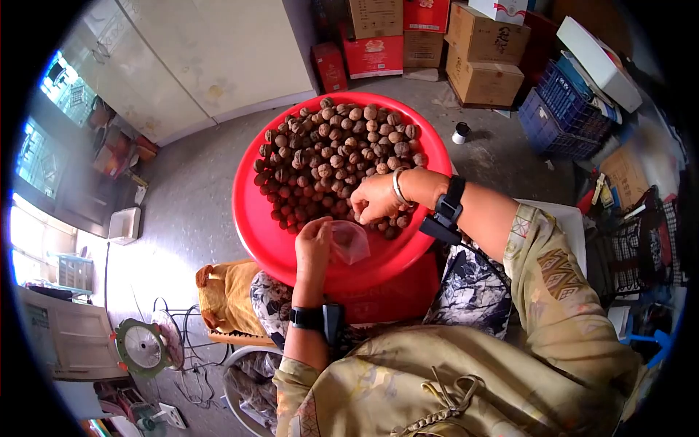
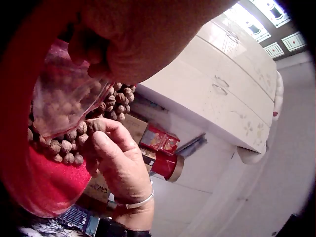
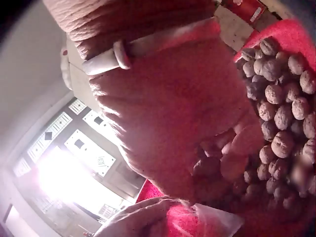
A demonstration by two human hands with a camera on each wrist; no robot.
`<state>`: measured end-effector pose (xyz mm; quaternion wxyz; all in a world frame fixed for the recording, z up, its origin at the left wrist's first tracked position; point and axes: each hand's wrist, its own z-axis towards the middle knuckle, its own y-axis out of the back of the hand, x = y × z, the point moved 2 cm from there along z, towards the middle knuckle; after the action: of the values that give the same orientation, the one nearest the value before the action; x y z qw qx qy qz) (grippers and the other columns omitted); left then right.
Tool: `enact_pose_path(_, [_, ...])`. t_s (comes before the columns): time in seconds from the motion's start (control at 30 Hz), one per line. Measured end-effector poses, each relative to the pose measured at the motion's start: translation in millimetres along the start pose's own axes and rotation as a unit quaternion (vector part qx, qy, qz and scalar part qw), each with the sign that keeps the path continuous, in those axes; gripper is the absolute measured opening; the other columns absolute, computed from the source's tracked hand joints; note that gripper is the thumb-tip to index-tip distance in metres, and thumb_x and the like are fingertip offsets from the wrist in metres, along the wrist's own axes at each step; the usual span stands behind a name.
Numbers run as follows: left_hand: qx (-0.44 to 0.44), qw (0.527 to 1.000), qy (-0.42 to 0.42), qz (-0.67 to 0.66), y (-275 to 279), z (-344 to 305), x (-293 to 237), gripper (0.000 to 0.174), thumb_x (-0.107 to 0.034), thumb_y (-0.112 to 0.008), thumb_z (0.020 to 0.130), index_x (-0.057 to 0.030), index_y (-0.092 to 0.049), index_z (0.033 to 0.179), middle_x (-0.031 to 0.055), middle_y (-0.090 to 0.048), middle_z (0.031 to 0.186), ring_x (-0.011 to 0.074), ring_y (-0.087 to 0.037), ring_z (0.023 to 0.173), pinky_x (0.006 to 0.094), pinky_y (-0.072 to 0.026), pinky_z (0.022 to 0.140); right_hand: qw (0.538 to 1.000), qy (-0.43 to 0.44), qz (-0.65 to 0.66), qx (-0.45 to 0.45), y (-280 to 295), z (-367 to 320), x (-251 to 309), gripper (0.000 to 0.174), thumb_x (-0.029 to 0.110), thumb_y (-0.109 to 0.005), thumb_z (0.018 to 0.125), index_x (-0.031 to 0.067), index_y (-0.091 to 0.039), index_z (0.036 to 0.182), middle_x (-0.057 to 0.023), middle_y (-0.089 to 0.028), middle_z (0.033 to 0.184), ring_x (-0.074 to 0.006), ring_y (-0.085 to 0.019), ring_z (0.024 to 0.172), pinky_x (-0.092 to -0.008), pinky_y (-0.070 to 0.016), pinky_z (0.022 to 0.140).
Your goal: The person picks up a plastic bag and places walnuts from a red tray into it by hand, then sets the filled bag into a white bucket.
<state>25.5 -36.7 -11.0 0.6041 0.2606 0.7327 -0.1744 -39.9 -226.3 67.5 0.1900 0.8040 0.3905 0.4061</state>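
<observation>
A wide red basin [image 1: 255,218] holds a heap of walnuts [image 1: 335,149], thick toward its far side. My left hand [image 1: 313,244] pinches the edge of a clear plastic bag [image 1: 351,244] over the basin's near part. In the left wrist view the thin bag [image 2: 61,98] hangs below the left fingers, with walnuts showing through it. Just right of the bag, at the heap's near edge, is my right hand [image 1: 380,197]. Its thumb and forefinger pinch a walnut [image 2: 96,125], seen beside the bag's edge. In the right wrist view the right hand [image 3: 173,118] hides most of its fingertips.
Cardboard boxes [image 1: 484,54] and red cartons stand beyond the basin, with blue crates [image 1: 561,124] at the right. A white cabinet [image 1: 196,51] lines the far left. Close by on the left are a yellow cloth [image 1: 237,295], a grey tub [image 1: 240,408] and a green-rimmed fan [image 1: 140,348].
</observation>
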Motion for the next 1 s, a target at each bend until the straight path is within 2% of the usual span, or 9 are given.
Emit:
enact_pose_path(0.07, [0.006, 1.0, -0.001, -0.004, 0, 0, -1, 0.022, -0.016, -0.055, 0.094, -0.0001, -0.064, 0.105, -0.001, -0.055, 0.063, 0.0052, -0.044, 0.044, 0.0205, -0.0346, 0.038, 0.987, 0.158, -0.032, -0.019, -2, 2, 6, 0.026, 0.023, -0.065, 0.077, 0.0073, -0.066, 0.098, -0.0084, -0.069, 0.085, -0.0198, -0.065, 0.08, -0.033, -0.0517, 0.073])
enact_pose_path(0.1, [0.013, 1.0, -0.002, -0.008, 0, 1, -1, 0.022, -0.016, -0.055, 0.094, -0.0001, -0.063, 0.106, -0.0011, -0.055, 0.062, 0.0054, -0.043, 0.044, 0.0204, -0.0345, 0.037, 0.984, 0.178, -0.015, -0.025, -3, 0, 8, 0.025, 0.024, -0.065, 0.078, 0.0067, -0.066, 0.097, -0.0093, -0.069, 0.086, -0.0196, -0.065, 0.08, -0.0331, -0.0516, 0.074])
enact_pose_path(0.33, [0.005, 1.0, -0.007, 0.009, 0, 2, 1, 0.026, -0.021, -0.054, 0.094, -0.0006, -0.064, 0.107, -0.0014, -0.051, 0.059, 0.0067, -0.042, 0.043, 0.0222, -0.0373, 0.037, 0.989, 0.134, 0.017, -0.063, -2, 12, 0, 0.026, 0.022, -0.069, 0.077, 0.0043, -0.066, 0.095, -0.0095, -0.069, 0.089, -0.02, -0.065, 0.083, -0.0328, -0.0512, 0.074])
enact_pose_path(0.47, [0.006, 1.0, -0.001, 0.0, 0, 3, 2, 0.027, -0.022, -0.055, 0.094, -0.0008, -0.064, 0.108, -0.0016, -0.05, 0.058, 0.0065, -0.041, 0.043, 0.0216, -0.0367, 0.038, 0.993, 0.115, 0.015, -0.022, -1, 16, -9, 0.027, 0.02, -0.067, 0.076, 0.0039, -0.065, 0.098, -0.0099, -0.069, 0.09, -0.0194, -0.064, 0.083, -0.0332, -0.0511, 0.073])
enact_pose_path(0.6, [0.006, 1.0, 0.004, -0.003, 1, 3, 3, 0.026, -0.022, -0.056, 0.094, -0.001, -0.064, 0.107, -0.0021, -0.051, 0.059, 0.0061, -0.041, 0.043, 0.0214, -0.0357, 0.038, 0.994, 0.103, 0.012, -0.037, 0, 10, -5, 0.028, 0.019, -0.065, 0.076, 0.0035, -0.064, 0.1, -0.0094, -0.069, 0.089, -0.0195, -0.064, 0.081, -0.0332, -0.0511, 0.071])
enact_pose_path(0.67, [0.009, 1.0, 0.003, -0.004, 1, 3, 3, 0.026, -0.022, -0.056, 0.094, -0.0009, -0.064, 0.107, -0.0023, -0.051, 0.059, 0.006, -0.041, 0.043, 0.0216, -0.0353, 0.038, 0.995, 0.053, 0.083, -0.006, 0, 1, -1, 0.03, 0.022, -0.067, 0.077, 0.0032, -0.064, 0.099, -0.0098, -0.069, 0.088, -0.0206, -0.064, 0.08, -0.0331, -0.0508, 0.071])
enact_pose_path(0.8, [0.014, 1.0, -0.001, -0.013, 1, 3, 3, 0.027, -0.022, -0.056, 0.094, -0.0006, -0.064, 0.107, -0.0025, -0.052, 0.061, 0.0059, -0.041, 0.044, 0.0217, -0.0343, 0.038, 0.994, 0.068, 0.085, -0.014, -2, -2, 7, 0.031, 0.024, -0.069, 0.077, 0.0032, -0.064, 0.098, -0.0094, -0.068, 0.085, -0.02, -0.065, 0.075, -0.0324, -0.0513, 0.066])
enact_pose_path(0.9, [0.01, 1.0, 0.0, -0.005, 0, 4, 3, 0.026, -0.021, -0.056, 0.094, -0.0005, -0.064, 0.107, -0.0025, -0.054, 0.063, 0.0057, -0.042, 0.045, 0.0211, -0.0343, 0.039, 0.976, 0.196, -0.012, -0.097, -9, 11, 8, 0.033, 0.027, -0.07, 0.077, 0.0029, -0.063, 0.099, -0.0078, -0.066, 0.078, -0.0172, -0.063, 0.067, -0.0313, -0.0509, 0.056])
enact_pose_path(1.0, [-0.005, 1.0, 0.009, -0.004, -2, 2, -1, 0.022, -0.016, -0.055, 0.094, 0.0001, -0.064, 0.107, -0.002, -0.053, 0.062, 0.0051, -0.043, 0.046, 0.0204, -0.0334, 0.039, 0.987, 0.138, 0.053, -0.063, -11, -4, 21, 0.036, 0.028, -0.069, 0.077, 0.0022, -0.063, 0.101, -0.011, -0.067, 0.081, -0.0199, -0.064, 0.071, -0.0329, -0.0521, 0.062])
